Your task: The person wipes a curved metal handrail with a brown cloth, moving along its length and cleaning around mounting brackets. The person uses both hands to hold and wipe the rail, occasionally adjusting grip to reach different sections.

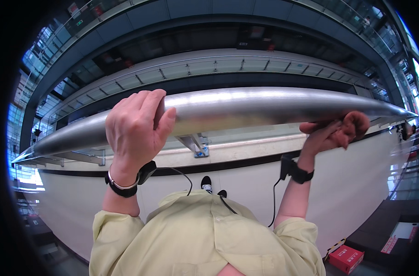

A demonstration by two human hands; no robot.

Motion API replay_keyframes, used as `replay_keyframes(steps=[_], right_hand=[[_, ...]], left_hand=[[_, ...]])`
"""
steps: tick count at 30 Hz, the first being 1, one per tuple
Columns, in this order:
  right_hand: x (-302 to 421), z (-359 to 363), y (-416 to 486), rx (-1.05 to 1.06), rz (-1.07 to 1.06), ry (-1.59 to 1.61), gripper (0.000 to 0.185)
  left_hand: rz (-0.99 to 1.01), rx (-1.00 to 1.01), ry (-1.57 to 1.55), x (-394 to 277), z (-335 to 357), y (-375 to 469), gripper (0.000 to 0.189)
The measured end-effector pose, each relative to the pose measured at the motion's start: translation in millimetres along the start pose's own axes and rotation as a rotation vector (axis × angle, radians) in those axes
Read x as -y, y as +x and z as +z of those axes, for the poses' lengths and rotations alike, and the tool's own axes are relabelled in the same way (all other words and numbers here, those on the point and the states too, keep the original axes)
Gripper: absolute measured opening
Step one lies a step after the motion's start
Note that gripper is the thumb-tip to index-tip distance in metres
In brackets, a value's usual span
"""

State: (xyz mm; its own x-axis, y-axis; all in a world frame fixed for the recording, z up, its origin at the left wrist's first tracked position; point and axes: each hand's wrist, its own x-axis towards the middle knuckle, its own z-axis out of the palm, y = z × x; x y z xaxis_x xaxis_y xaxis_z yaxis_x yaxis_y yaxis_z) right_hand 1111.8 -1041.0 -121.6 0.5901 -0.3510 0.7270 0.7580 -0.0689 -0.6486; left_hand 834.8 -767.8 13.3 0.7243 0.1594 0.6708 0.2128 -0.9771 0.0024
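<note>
A thick brushed-metal handrail of a balustrade runs across the view in front of me, curved by the lens. My left hand is laid over the top of the rail, fingers over the far side and thumb on the near side, gripping it. Just below the right part of the rail is my right hand, palm turned up and fingers curled. It holds nothing that I can see; whether it touches the underside of the rail is hard to tell. Black straps with small dark devices and cables sit on both wrists, and a silver bangle is on the left one.
Metal posts and glass panels stand under the rail on a pale stone ledge. Beyond lie lower or opposite balconies with glass railings. A red box with writing stands at the bottom right, beside dark furniture. My feet are on pale flooring.
</note>
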Motion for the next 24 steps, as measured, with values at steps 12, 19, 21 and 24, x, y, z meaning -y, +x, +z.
replay_keyframes(steps=[12,19,21,24], right_hand=[[33.0,81.7,-224.9,0.6,0.605,0.102,0.022],[47.4,98.2,-303.5,0.89,0.739,0.4,0.017],[35.5,87.0,-314.8,1.027,0.821,0.366,0.016],[19.1,79.8,-335.2,0.979,0.294,0.176,0.014]], left_hand=[[-0.105,-0.072,0.015,21.0,-23.8,-3.6,0.031],[-0.282,0.162,-0.076,30.9,-28.3,-8.8,0.028],[-0.235,0.133,-0.086,30.8,-26.3,-8.1,0.027],[-0.242,0.114,-0.081,30.0,-26.9,-8.6,0.028]])
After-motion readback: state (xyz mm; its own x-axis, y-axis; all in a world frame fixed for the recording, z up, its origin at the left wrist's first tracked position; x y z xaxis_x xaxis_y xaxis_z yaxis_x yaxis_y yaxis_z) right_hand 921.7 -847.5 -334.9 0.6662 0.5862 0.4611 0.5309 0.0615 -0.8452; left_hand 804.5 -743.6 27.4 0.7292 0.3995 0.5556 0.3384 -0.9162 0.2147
